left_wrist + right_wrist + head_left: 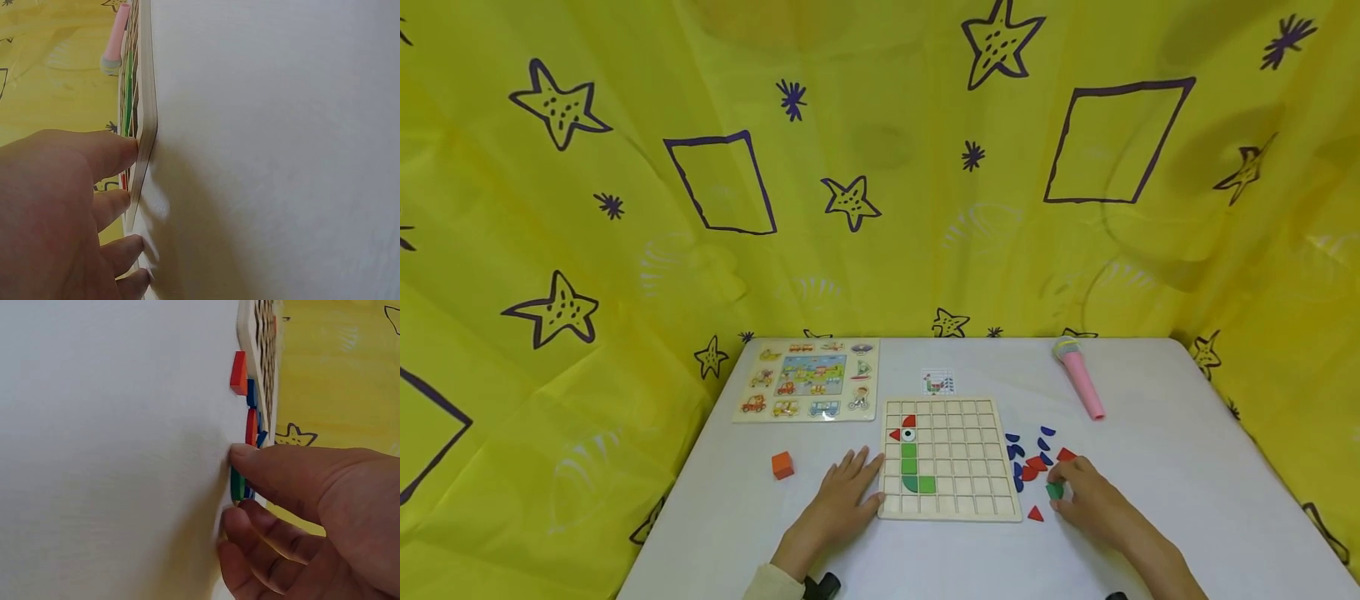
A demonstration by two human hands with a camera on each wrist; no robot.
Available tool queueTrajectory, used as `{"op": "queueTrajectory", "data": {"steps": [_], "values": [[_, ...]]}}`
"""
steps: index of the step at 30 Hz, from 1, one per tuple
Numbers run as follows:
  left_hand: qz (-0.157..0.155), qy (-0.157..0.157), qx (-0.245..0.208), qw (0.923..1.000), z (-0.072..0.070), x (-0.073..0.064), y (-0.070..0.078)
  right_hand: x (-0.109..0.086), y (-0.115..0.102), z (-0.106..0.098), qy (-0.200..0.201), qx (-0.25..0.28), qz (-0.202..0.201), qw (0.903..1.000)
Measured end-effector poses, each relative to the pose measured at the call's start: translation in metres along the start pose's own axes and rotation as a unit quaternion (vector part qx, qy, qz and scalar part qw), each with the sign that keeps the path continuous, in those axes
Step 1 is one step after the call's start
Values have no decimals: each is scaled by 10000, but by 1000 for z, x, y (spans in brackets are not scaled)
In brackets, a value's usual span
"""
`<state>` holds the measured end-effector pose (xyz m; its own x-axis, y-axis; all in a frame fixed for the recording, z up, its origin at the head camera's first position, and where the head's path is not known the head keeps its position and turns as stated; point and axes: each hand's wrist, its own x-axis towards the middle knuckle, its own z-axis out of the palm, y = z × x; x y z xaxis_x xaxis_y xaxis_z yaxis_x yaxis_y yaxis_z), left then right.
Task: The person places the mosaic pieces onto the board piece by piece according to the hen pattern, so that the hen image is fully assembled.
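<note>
Green piece sits pinched in the right hand.

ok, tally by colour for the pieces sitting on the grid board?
Red pieces: 2
Green pieces: 4
White eye piece: 1
Total on the grid board: 7

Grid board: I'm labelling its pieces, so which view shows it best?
Head view: from above, the grid board shows its face and all four corners. The left wrist view has it nearly edge-on, partly hidden; the right wrist view catches only part, steeply slanted.
</note>
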<state>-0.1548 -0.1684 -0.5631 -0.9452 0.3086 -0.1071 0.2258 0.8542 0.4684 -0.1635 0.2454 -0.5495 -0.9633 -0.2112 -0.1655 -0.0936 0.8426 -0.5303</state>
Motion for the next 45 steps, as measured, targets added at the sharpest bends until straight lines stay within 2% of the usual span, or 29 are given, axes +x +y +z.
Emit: {"op": "queueTrajectory", "data": {"steps": [6,10,16,23,33,41,45], "values": [[-52,-33,50,10000,2,-1,0,-1,-3,4,121,174,18,9998],[-38,-26,65,10000,0,-1,1,-2,-13,6,193,437,4,9989],[-27,-44,42,10000,-2,-2,2,5,-38,12,467,466,-238,9975],[-23,-88,-5,10000,-3,-1,2,20,-76,29,316,563,-315,9974],[-7,-80,29,10000,-4,-2,3,37,-122,64,157,275,-685,9972],[-126,-128,-12,9998,-3,-1,3,35,-133,68,345,343,-1092,9928],[-104,-89,6,9999,-2,-1,1,39,-133,69,265,368,-1174,9920]]}}
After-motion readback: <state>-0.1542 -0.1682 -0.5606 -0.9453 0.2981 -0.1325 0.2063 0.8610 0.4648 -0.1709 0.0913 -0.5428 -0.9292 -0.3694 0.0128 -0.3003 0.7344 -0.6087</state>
